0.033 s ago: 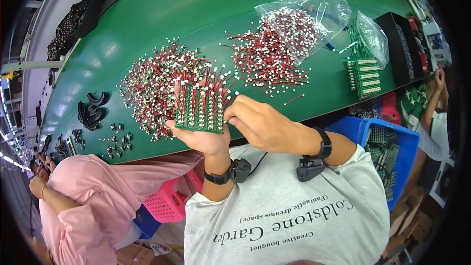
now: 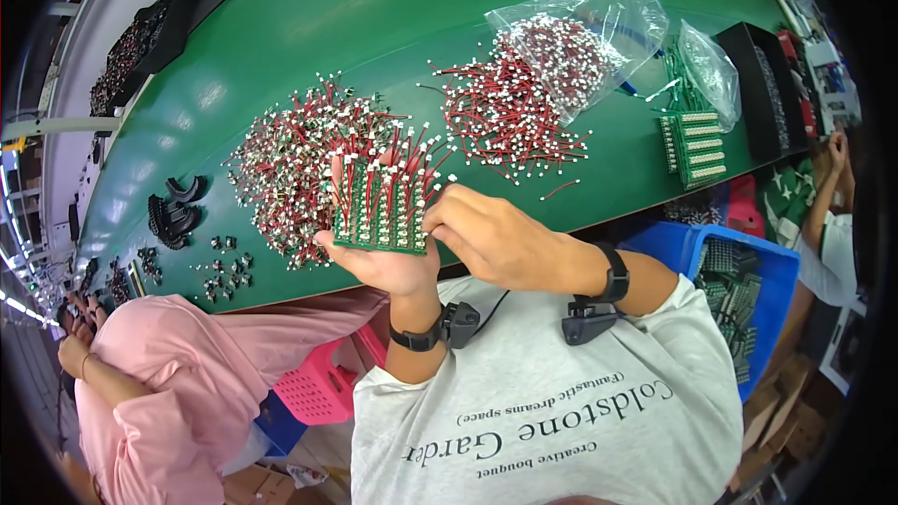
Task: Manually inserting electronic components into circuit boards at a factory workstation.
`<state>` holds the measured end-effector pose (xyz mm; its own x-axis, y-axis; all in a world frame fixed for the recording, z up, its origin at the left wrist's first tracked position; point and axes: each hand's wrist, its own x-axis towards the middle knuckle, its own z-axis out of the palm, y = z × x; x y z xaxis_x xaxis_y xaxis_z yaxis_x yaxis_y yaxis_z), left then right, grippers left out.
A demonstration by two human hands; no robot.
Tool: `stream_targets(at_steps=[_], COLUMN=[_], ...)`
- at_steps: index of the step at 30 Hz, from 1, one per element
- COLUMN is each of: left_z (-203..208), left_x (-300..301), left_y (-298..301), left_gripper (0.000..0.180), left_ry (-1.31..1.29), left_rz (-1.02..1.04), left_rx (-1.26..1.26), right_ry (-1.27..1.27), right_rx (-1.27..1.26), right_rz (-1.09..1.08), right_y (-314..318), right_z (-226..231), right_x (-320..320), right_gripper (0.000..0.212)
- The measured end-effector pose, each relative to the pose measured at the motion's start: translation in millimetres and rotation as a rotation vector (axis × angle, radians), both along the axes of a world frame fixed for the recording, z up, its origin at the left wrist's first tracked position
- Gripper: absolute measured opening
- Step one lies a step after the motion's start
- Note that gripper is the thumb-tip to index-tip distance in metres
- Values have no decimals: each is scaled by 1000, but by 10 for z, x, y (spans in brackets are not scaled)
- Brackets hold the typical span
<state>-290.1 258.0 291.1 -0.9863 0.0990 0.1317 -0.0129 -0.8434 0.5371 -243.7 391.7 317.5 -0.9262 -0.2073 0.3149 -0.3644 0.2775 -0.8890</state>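
Note:
A green circuit board panel (image 2: 379,215) rests on my left hand (image 2: 398,271), whose fingers hold it from below and behind. White connectors sit in rows across the panel, and red wires with white plugs stand up from its far part. At the panel's right edge, my right hand (image 2: 491,236) is closed in a pinch; whatever its fingertips hold is hidden. Behind the panel and to its left spreads a heap of small wired parts (image 2: 290,159) with red leads. A second pile of red wires with white plugs (image 2: 505,112) lies farther right, partly under a clear plastic bag (image 2: 627,0).
Stacked green panels (image 2: 702,154) and a black tray (image 2: 762,84) stand at the right. Below the table edge is a blue bin (image 2: 781,290) of boards. Black curved parts (image 2: 173,215) lie at left. A person in pink (image 2: 178,365) sits close on my left.
My right hand has shifted very slightly left along the panel's edge. The left hand and the panel stay in place.

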Motion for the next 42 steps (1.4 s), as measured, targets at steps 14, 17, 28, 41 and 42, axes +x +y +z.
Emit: stream_targets(at_steps=[14,17,28,41,42], left_z=[32,29,124,137,171], left_x=[40,43,64,133,144], left_y=[15,13,154,70,89], left_gripper=[83,82,89,88,88], left_ry=[7,29,9,-49,-49], left_rz=[97,92,174,80,72], left_rx=[-104,-88,-282,-272,-264], right_ry=[151,153,233,247,266], right_rx=[141,153,368,336,315], right_rz=[-96,-85,-1,-103,-95], right_y=[-24,-4,-10,-57,-69], right_z=[-37,-3,24,-46,-63], right_x=[-27,-54,-55,10,10], right_gripper=[13,13,15,20,20])
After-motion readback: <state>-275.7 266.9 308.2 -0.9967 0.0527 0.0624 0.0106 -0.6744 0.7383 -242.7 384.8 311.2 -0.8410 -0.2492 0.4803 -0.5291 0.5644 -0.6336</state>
